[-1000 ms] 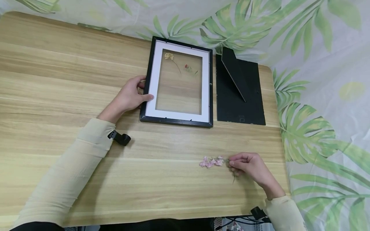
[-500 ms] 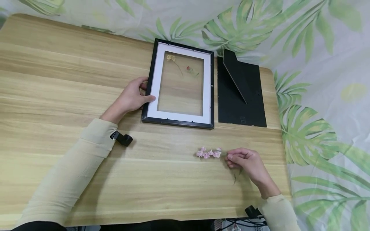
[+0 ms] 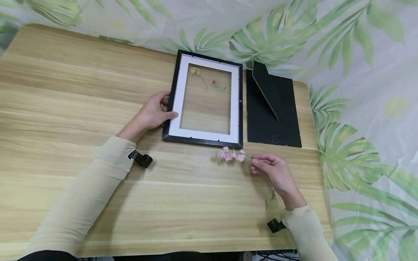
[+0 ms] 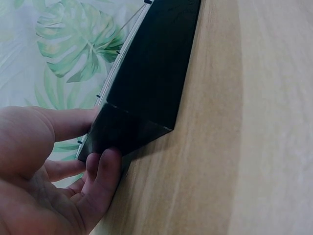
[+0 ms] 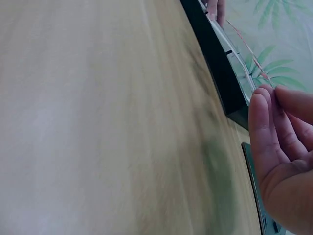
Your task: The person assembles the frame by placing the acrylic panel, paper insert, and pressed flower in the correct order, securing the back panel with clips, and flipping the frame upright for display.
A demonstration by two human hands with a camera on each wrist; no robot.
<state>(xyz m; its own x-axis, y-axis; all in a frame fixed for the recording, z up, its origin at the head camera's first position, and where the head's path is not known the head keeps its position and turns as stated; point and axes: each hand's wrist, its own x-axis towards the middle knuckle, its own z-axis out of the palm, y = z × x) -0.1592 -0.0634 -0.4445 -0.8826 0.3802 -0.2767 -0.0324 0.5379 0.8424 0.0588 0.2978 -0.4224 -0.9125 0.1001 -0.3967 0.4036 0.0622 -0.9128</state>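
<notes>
My left hand (image 3: 151,113) grips the left side of a black picture frame (image 3: 202,143), thumb over its white mat (image 3: 174,123). In the left wrist view the fingers bend against the frame's dark outer side. Behind the frame's clear pane lie a dried yellow flower (image 3: 195,70) and a small red flower (image 3: 214,82). My right hand (image 3: 274,172) pinches the thin stem of a pink flower sprig (image 3: 228,156), whose blossoms hang just off the frame's near edge in the head view. In the right wrist view thumb and fingertips meet on the stem, with the blossoms hard to make out.
A black backing board (image 3: 290,130) lies right of the frame, its easel leg (image 3: 266,92) raised. A thin green stem (image 3: 270,197) lies on the wooden table (image 3: 65,108) by my right wrist. Leaf-patterned cloth (image 3: 359,90) borders the back and right sides.
My right hand has lifted the pink flower sprig and carried it forward and slightly left, toward the frame. The green stem is more exposed. My left hand keeps its hold on the frame.
</notes>
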